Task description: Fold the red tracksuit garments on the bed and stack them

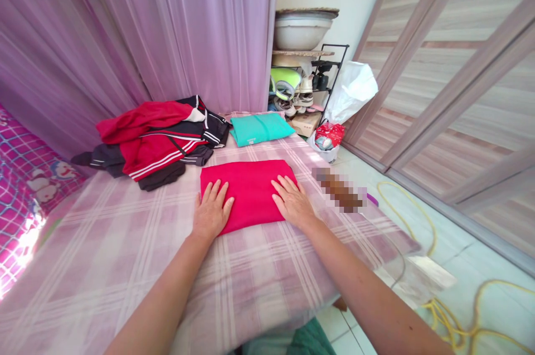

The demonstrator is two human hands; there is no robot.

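A folded red garment (251, 193) lies as a flat, neat rectangle on the plaid cloth (159, 254) in front of me. My left hand (212, 210) rests flat on its left edge, fingers spread. On the right edge lies my right hand (293, 203), also flat with fingers apart. Neither hand grips the fabric. Just beyond the red garment is a folded turquoise garment (263, 127). A loose heap of red and black clothes (163, 135) with white stripes sits at the back left.
To the right, a blurred-out object (340, 190) lies on the cloth near its edge. Yellow cord (443, 316) loops over the tiled floor. A rack (334, 71) with shoes and basins stands behind, beside a white bag (351, 90). Purple curtains (188, 26) hang at the back.
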